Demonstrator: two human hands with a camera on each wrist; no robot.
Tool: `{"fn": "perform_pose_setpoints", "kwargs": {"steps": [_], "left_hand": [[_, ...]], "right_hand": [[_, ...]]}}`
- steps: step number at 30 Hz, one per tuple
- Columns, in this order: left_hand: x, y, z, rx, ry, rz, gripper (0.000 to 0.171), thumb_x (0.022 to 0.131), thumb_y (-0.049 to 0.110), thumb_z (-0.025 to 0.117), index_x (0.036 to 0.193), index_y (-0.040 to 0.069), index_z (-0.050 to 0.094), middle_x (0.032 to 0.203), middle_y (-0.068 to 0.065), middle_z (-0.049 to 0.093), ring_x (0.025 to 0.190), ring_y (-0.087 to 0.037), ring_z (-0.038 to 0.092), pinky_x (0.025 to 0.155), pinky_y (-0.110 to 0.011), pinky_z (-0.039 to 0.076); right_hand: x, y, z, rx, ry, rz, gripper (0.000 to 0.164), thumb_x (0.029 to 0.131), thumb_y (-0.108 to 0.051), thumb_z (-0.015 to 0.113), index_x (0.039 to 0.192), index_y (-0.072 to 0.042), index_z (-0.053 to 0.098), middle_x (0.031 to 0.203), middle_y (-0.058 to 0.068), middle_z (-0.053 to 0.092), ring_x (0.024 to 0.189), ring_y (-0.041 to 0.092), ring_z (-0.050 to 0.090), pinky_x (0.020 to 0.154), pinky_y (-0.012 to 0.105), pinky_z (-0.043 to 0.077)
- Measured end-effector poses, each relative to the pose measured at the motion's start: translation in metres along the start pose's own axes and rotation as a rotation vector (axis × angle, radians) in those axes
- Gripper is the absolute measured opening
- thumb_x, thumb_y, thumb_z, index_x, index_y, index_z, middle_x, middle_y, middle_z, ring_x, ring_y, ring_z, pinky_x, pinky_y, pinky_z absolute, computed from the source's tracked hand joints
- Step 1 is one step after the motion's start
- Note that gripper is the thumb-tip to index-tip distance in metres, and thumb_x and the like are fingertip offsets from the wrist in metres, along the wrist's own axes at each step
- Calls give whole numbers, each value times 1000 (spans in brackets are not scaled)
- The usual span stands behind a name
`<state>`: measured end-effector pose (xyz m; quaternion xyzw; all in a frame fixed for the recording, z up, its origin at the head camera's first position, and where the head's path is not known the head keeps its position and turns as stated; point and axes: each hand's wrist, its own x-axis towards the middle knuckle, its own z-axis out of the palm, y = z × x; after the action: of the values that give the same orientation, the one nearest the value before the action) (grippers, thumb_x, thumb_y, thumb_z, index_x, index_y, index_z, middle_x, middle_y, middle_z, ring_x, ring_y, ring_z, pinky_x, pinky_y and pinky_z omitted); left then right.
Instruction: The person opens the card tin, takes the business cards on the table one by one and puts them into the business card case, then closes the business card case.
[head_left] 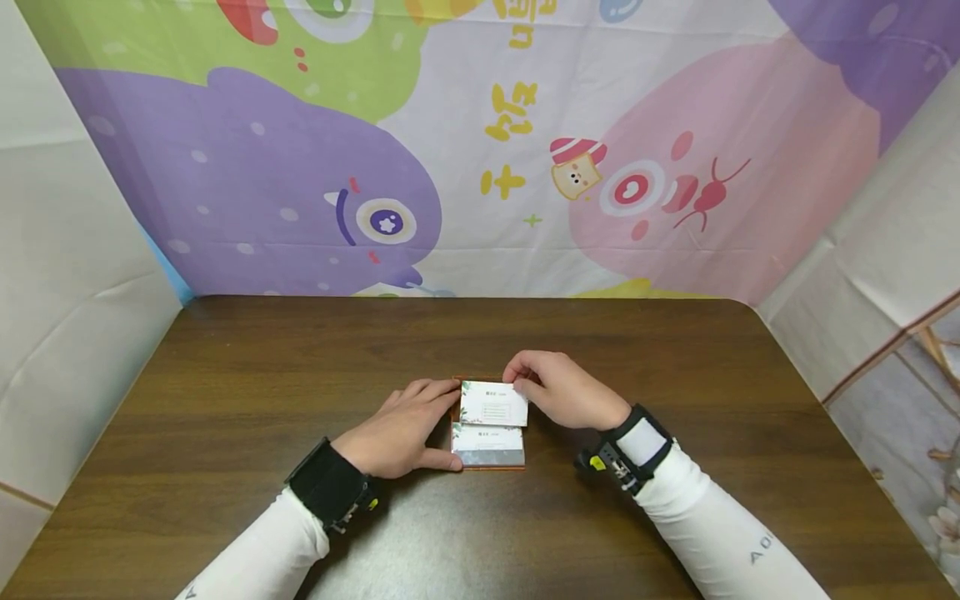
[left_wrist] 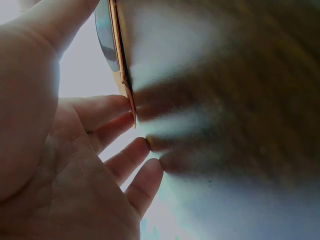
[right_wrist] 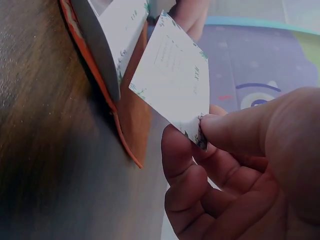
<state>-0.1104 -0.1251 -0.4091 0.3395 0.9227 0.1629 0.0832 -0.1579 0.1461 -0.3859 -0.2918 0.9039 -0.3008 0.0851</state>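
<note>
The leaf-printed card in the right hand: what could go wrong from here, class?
The right hand pinches the leaf-printed card near one corner, so it could bend there or slip free.

In the head view, that card's near edge meets the top of a second card, and might catch on it.

The left hand touches the orange-brown card holder along its left side, so a sideways tug may twist it.

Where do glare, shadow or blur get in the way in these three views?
Head: pale sheen on the table, low in the middle; left wrist: washed-out light behind the left hand, with dark streaks across the table beside it; right wrist: table blurred at lower left, while the card pinched by the right hand looks sharper.
</note>
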Motion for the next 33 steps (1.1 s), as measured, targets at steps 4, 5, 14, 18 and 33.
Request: {"fn": "perform_pose_setpoints", "kwargs": {"steps": [4, 5, 14, 18, 33], "left_hand": [[0, 0, 0, -12, -1, 0, 96, 85, 61, 68, 154, 2, 37, 160, -10, 29, 142, -30, 28, 106, -53, 32], [0, 0, 0, -15, -1, 0, 96, 85, 61, 68, 154, 2, 37, 160, -10, 29, 142, -30, 28, 106, -53, 32], [0, 0, 0, -13, 4, -1, 95, 84, 61, 68, 153, 2, 39, 159, -11, 30, 142, -31, 28, 106, -53, 32], [0, 1, 0, -12, 6, -5, 94, 84, 61, 69, 151, 2, 41, 159, -11, 31, 142, -31, 28, 106, -53, 32], [0, 0, 1, -17, 20, 10, 93, 84, 61, 69, 151, 2, 41, 159, -10, 31, 142, -30, 28, 105, -54, 32]], "right_hand": [[1, -1, 3, -3, -1, -8, 11, 101, -12, 55, 103, -16, 65, 90, -5, 63, 80, 12, 57, 72, 30, 49], [2, -1, 4, -1, -2, -8, 11, 101, -12, 56, 103, -16, 65, 91, -5, 63, 80, 12, 57, 72, 30, 49], [3, -1, 9, 1, -11, -10, 11, 100, -12, 56, 102, -17, 65, 90, -6, 62, 80, 11, 57, 74, 29, 49], [4, -1, 11, -3, -18, -12, 11, 100, -12, 55, 101, -18, 65, 89, -6, 63, 80, 10, 57, 74, 29, 49], [1, -3, 15, -17, -64, -25, 13, 100, -12, 55, 103, -18, 66, 88, -9, 63, 78, 7, 57, 73, 27, 49]]}}
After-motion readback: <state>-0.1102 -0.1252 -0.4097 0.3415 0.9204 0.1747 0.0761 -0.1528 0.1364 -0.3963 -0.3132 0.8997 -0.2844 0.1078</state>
